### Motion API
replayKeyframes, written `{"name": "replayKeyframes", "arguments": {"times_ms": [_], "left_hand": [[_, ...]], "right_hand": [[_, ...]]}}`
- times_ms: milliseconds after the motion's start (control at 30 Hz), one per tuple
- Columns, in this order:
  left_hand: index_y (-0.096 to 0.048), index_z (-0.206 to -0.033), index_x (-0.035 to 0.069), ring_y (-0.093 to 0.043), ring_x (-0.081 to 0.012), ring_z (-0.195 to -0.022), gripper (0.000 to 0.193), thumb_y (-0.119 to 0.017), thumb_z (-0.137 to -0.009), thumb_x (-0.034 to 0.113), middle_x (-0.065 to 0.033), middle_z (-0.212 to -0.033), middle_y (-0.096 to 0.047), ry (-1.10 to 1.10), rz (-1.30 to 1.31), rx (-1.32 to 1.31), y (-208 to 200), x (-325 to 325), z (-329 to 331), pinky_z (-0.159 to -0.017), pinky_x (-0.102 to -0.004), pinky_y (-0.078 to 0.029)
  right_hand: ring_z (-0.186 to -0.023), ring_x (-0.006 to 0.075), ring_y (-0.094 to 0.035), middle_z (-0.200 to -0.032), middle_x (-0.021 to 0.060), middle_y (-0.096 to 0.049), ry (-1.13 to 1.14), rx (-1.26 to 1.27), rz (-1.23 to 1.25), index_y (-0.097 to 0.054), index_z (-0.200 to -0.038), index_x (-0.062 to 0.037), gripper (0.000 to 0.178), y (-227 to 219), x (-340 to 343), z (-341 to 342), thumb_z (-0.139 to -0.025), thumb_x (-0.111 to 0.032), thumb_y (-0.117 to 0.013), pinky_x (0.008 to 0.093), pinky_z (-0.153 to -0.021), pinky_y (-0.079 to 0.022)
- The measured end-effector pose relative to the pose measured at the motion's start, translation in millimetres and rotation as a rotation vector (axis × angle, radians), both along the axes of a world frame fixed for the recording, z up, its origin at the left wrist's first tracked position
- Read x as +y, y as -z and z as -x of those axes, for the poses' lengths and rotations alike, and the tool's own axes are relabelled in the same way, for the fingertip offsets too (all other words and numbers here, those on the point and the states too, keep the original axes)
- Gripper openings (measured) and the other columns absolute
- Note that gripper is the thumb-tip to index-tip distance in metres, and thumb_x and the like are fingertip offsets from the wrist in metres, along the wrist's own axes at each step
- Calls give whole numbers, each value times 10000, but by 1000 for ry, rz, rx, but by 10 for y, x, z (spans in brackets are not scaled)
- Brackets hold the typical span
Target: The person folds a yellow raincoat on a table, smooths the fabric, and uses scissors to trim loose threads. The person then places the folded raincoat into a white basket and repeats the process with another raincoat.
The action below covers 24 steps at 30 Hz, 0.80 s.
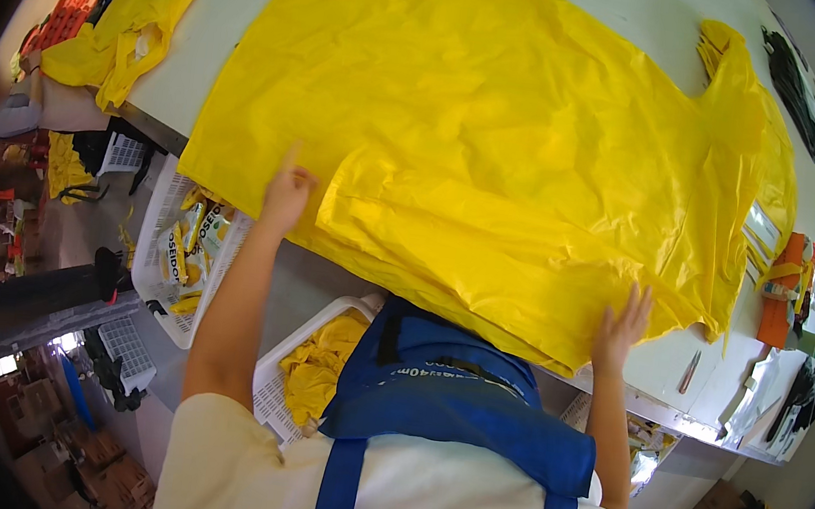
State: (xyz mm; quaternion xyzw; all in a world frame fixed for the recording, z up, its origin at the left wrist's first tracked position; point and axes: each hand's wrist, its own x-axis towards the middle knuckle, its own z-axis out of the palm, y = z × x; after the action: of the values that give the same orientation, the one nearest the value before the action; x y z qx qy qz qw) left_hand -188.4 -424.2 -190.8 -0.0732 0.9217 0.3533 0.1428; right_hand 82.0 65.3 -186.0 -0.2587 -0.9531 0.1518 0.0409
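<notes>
Two hands, left hand (286,192), right hand (621,329), flat on yellow garment's (500,144) near edge

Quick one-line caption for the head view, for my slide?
Both hands, left hand and right hand, press flat on a large yellow plastic garment spread across a white table.

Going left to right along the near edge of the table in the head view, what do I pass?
White basket of yellow packets → left hand → big yellow sheet → right hand → small metal tool → orange block.
</notes>
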Motion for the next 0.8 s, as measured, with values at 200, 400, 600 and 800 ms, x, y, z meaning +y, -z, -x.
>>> {"name": "replayKeyframes", "arguments": {"times_ms": [200,400,600,800], "left_hand": [[-447,-1247,55,-600,-264,-899,464,-638,-824,54,-119,-1058,-590,-1118,-696,-95,239,-749,-100,-754,-344,-519],[-492,-1142,39,-613,-251,-897,336,-609,-828,23,-111,-1042,-594,-960,-989,-106,566,-1470,-146,-733,-350,-547],[-479,-1140,46,-612,-236,-909,356,-551,-808,-59,-103,-1025,-598,-695,-975,145,-604,-1067,-129,-763,-328,-536],[-465,-1109,3,-562,-237,-1004,280,-570,-850,13,-131,-1121,-539,-575,-971,106,-884,-333,1033,-850,-363,-489]], "right_hand": [[-1291,363,-340,-1328,120,-452,-406,-140,-46,-480,-1273,-120,560,-290,-142,-893,-728,-98,-609,510,-1063,-221],[-1202,311,-453,-1120,67,-577,-562,-30,-55,-634,-1064,-150,402,-33,-155,-781,-667,-123,-691,485,-1021,-312],[-906,310,-595,-853,107,-613,-343,-130,413,-592,-960,-39,184,-437,334,-879,-778,-50,-615,389,-847,-466],[-706,278,-573,-787,173,-589,54,65,261,-550,-988,-7,190,-1119,749,525,-877,-161,-560,323,-655,-442]]}}
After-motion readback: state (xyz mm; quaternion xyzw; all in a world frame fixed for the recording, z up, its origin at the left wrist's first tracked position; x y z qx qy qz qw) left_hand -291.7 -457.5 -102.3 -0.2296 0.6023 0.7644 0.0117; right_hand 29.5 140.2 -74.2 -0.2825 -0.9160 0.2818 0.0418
